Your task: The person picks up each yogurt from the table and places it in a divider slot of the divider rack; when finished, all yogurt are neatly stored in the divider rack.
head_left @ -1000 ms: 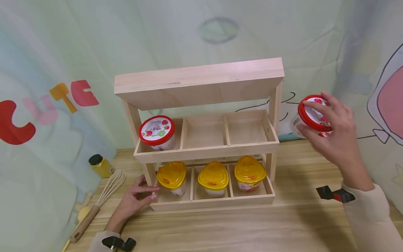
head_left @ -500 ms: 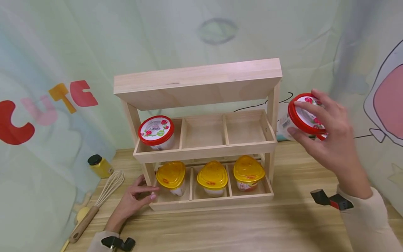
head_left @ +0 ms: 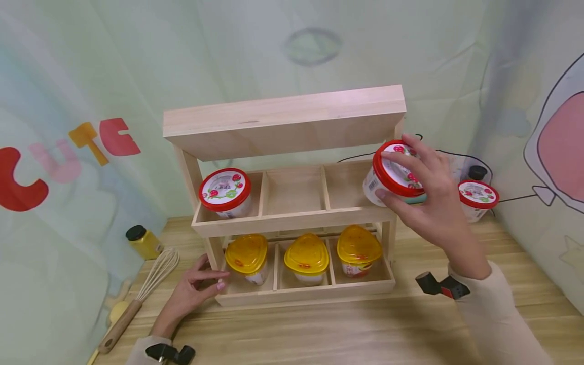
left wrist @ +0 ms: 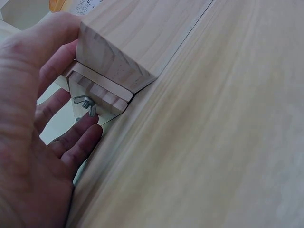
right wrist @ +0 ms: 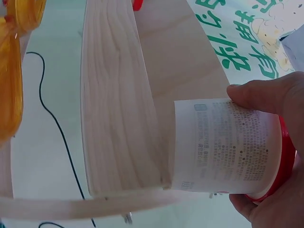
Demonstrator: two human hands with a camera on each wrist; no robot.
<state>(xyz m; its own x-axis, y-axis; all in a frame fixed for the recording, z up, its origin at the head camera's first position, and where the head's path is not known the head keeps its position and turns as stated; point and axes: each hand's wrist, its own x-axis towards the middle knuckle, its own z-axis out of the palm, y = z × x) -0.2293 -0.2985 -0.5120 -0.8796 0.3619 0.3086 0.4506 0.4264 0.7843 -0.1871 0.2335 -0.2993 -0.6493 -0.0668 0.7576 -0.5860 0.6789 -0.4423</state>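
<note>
My right hand grips a white cup with a red lid by its rim, tilted, at the right end of the wooden rack's middle shelf. In the right wrist view the cup is beside the shelf's front board. A second red-lidded cup sits in the shelf's left compartment. My left hand rests against the rack's lower left corner, with fingers lying along the corner block.
Three yellow-lidded cups fill the bottom shelf. Another red-lidded cup stands on the table at the right, a dark-capped bottle behind it. A yellow jar, a whisk and a cloth backdrop lie left.
My right hand has carried the red-lidded cup leftward from beside the rack to the right end of the middle shelf, uncovering another cup at the right. The left hand stayed put.
</note>
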